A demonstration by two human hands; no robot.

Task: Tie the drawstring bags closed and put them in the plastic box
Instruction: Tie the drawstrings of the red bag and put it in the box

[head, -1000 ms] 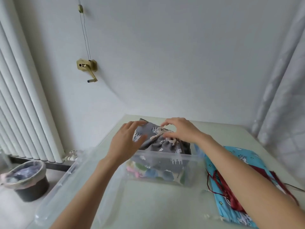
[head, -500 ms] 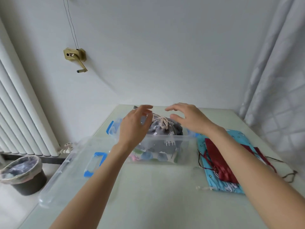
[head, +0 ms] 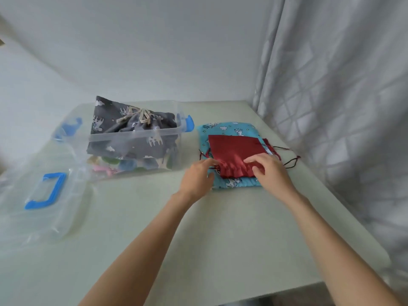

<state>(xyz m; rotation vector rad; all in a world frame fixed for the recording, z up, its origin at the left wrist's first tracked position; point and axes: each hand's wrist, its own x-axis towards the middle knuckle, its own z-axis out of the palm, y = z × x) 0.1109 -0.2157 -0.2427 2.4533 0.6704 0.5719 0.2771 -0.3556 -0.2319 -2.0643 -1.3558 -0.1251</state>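
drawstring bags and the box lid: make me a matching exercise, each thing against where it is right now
Things:
1. grey bag
2. red bag
3. blue bag
4. box lid

Places:
A. flat on the table, under another bag
B. on the table, left of the plastic box
C. in the plastic box, tied
D. under both hands' fingertips

Pairs: 1-C, 2-D, 3-A, 4-B

Single head-worn wide-angle view, looking forward and down across the pale table (head: 220, 228) toward the wall. Both forearms enter from the lower edge; the plastic box (head: 134, 140) sits left of centre, a curtain (head: 342, 107) along the right. Close range.
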